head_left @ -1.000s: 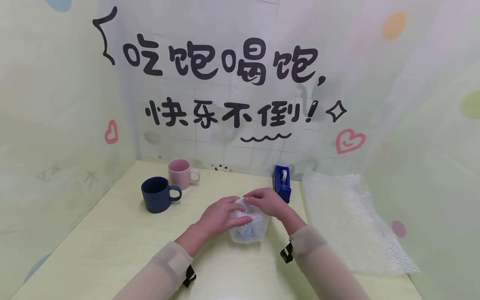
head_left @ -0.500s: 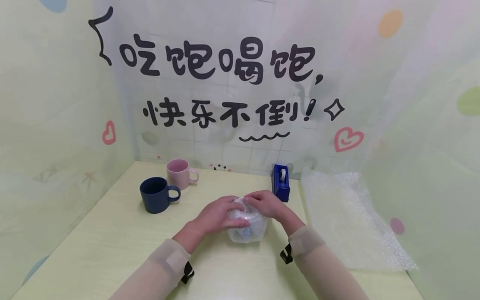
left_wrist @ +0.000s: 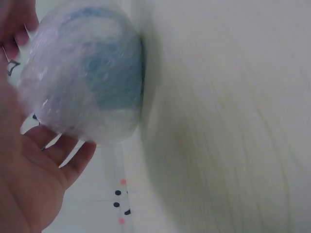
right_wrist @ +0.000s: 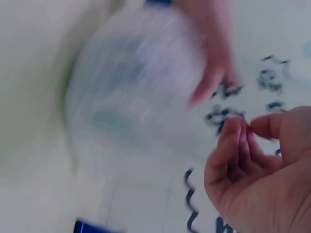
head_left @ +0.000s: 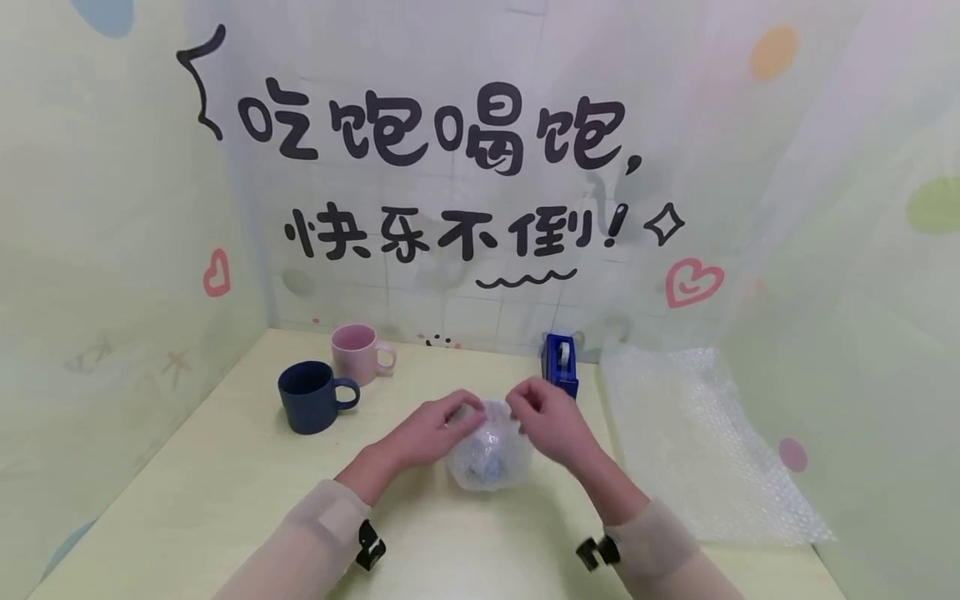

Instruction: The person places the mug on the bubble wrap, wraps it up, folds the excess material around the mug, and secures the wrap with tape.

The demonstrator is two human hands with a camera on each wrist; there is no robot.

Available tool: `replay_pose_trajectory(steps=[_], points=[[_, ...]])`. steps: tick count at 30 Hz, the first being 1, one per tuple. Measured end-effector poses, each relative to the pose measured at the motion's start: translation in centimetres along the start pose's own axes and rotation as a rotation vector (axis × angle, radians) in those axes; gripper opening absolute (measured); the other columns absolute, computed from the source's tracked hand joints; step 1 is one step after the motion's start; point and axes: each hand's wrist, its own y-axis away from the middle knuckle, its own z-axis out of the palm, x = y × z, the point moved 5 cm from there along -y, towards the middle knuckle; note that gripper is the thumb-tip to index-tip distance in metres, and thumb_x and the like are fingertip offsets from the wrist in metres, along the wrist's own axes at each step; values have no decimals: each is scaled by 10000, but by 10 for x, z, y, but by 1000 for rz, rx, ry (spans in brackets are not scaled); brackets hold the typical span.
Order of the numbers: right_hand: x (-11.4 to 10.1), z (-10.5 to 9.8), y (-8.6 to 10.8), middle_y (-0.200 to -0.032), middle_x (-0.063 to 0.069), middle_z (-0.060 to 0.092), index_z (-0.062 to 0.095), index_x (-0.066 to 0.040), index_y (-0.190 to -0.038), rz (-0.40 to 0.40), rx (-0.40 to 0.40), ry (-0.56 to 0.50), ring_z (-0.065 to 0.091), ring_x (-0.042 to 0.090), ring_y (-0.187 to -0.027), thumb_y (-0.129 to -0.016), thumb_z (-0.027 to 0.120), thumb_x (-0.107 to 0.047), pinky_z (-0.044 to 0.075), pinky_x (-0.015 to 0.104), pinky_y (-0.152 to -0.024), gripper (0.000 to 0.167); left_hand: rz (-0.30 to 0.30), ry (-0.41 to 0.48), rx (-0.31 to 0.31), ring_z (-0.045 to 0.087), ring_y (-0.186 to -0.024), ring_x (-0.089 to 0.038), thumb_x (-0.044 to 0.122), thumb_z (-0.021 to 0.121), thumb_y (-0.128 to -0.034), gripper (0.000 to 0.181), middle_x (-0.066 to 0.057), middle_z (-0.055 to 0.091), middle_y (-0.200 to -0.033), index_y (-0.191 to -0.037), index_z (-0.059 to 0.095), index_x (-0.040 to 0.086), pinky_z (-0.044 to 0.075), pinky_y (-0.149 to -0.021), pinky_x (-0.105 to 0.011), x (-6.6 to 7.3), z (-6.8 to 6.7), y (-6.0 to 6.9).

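A rounded bubble-wrapped bundle (head_left: 491, 460) rests on the table; something blue shows through the plastic, its kind unclear. My left hand (head_left: 431, 432) holds the bundle at its upper left, thumb near the top and fingers round the far side. In the left wrist view, fingers of that hand (left_wrist: 36, 179) lie behind the bundle (left_wrist: 97, 68). My right hand (head_left: 551, 421) is raised just off the bundle's upper right, fingers curled and thumb close to the fingertips. The right wrist view shows nothing clear between the fingertips of this hand (right_wrist: 260, 167).
A navy mug (head_left: 309, 400) and a pink mug (head_left: 354, 357) stand at the back left of the table (head_left: 217, 500). Behind my right hand is a blue tape dispenser (head_left: 559, 367). Bubble wrap (head_left: 690, 450) lies flat on the right, by the side wall.
My right hand has come off the top of the bundle and moved slightly right, its fingers curling. The left hand has stayed on the bundle, which has shifted a little to the left.
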Motion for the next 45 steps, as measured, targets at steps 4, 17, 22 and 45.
replay_pose_trajectory(steps=[4,17,22,45], points=[[-8,24,47,-919,100,759,728,-27,-1057,60,-323,-153,705,173,-745,-1074,661,-230,565,300,-603,214,-62,151,53,636,-1429,-406,321,477,-1181,376,-208,703,-1475,-1504,515,133,467,-1214,-643,-10,-8,-1],[34,47,64,-1025,63,684,613,-47,-1122,189,-252,-102,637,191,-840,-1035,759,-389,561,328,-682,382,-171,107,45,688,-1121,-232,282,567,-1124,429,-101,765,-1213,-1530,629,157,576,-975,-439,-22,-10,2],[44,32,55,-1002,88,679,562,-57,-1051,219,-126,-17,635,187,-807,-1013,794,-377,514,316,-656,397,-240,109,-6,679,-881,-168,289,665,-1055,415,-63,728,-1038,-1440,671,133,544,-776,-319,-18,-14,8],[63,29,8,-1015,166,629,499,49,-1200,304,72,-322,813,373,-909,-1035,703,-14,700,410,-805,270,-407,315,130,798,-730,-181,235,744,-1063,537,-125,807,-968,-1529,610,3,691,-738,-352,-4,-1,0]])
